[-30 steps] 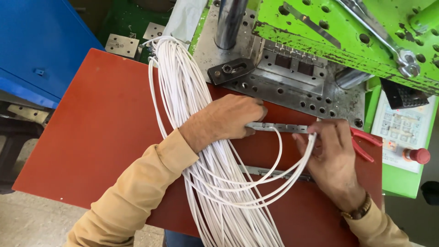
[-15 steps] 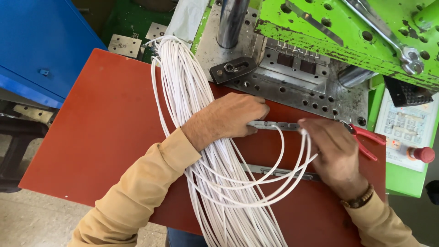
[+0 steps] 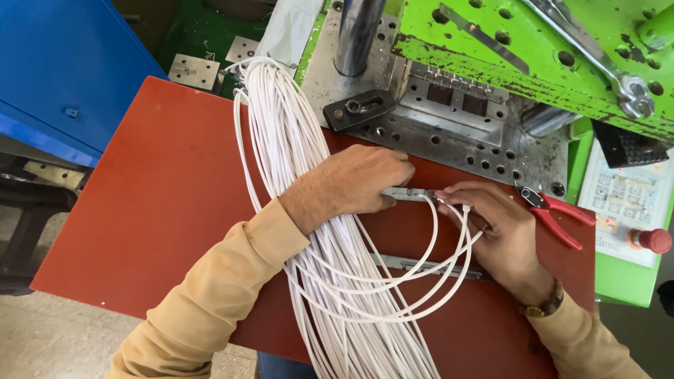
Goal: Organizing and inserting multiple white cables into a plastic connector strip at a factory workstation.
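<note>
My left hand (image 3: 354, 184) rests across a thick bundle of white cables (image 3: 295, 161) on the red table (image 3: 154, 203) and pinches the near end of a narrow metal strip (image 3: 407, 194). My right hand (image 3: 495, 228) holds the ends of a few white cables at that strip, fingertips close to the left hand. Several cables loop out from the bundle toward the strip (image 3: 428, 281). A second metal strip (image 3: 421, 266) lies under the loops.
Red-handled pliers (image 3: 554, 214) lie just right of my right hand. A green machine (image 3: 533, 56) with a grey perforated mould plate (image 3: 449, 133) stands behind. A control panel with a red button (image 3: 649, 241) is at right. A blue cabinet (image 3: 63, 63) is at left.
My right hand has moved left along the strip toward the left hand, bringing the cable ends with it. The view has shifted slightly.
</note>
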